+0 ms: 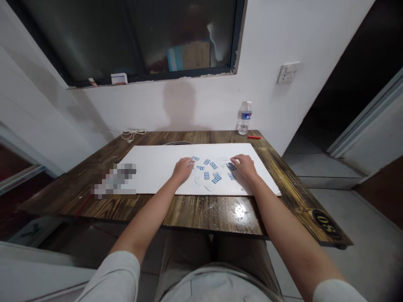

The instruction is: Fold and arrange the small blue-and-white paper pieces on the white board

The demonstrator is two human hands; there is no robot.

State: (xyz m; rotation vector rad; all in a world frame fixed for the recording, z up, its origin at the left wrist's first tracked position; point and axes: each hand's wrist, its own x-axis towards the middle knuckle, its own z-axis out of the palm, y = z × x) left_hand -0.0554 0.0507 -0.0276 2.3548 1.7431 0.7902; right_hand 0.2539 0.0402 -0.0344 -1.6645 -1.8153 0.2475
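Observation:
Several small flat pieces with blue edges and pale faces (213, 165) lie scattered on a white board (157, 167). My left hand (183, 169) is at the left side of the group, its fingers curled in and thumb close to the fingertips. Whatever they hold, if anything, is too small to make out. Opposite it, my right hand (245, 166) arches over the right side of the group with fingers bent and apart from the thumb. Darker pieces (231, 166) lie right under its fingertips, and I see nothing gripped there.
The board rests on a dark wooden table (217, 214). At the back right stand a plastic bottle (244, 118) and a red stick-like item (254, 137). A white cable (134, 133) lies back left. A blurred patch (115, 180) covers the board's left end.

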